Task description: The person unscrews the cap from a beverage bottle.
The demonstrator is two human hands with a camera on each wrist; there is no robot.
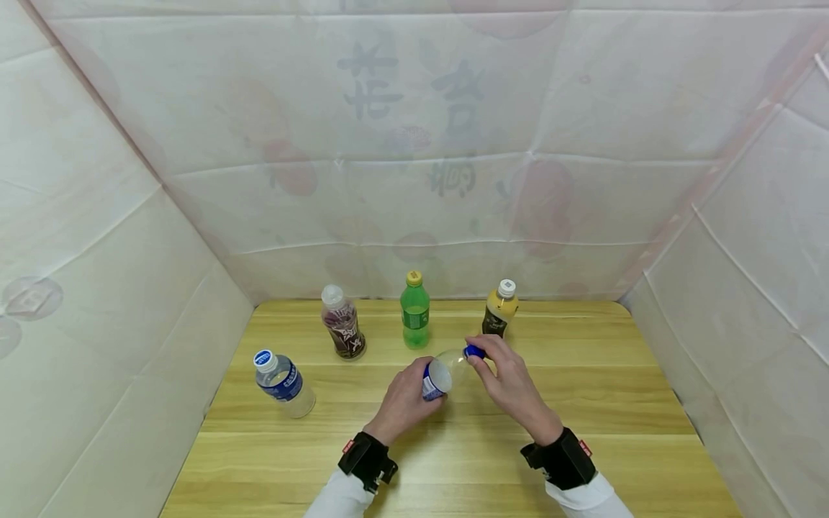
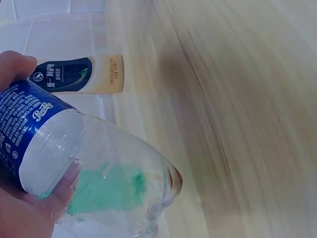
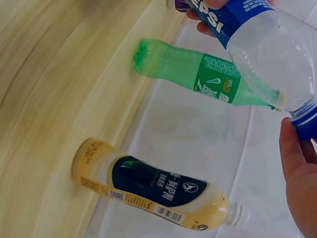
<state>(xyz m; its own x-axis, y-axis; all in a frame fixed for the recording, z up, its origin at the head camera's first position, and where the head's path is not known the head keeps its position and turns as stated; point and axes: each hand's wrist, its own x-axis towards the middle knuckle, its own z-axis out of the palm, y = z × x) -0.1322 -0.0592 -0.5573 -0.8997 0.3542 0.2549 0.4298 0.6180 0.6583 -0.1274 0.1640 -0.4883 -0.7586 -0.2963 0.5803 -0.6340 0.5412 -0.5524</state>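
Observation:
My left hand (image 1: 406, 396) grips a clear plastic Pepsi bottle (image 2: 99, 148) round its blue label, tilted above the wooden table (image 1: 466, 467). The bottle's neck points right, toward my right hand (image 1: 513, 381). Thumb and fingers of that hand pinch the blue cap (image 3: 306, 123), which sits at the mouth of the bottle. Through the clear wall in the left wrist view, green from behind shows. Just beyond my right hand stands a yellow drink bottle (image 3: 158, 186) with a dark label and white cap.
Along the back of the table stand a green bottle (image 1: 415, 316) with a yellow cap and a dark purple-brown bottle (image 1: 346, 331). At the left is a clear bottle (image 1: 285, 385) with a blue label. Pale fabric walls (image 1: 401, 201) enclose the back and both sides.

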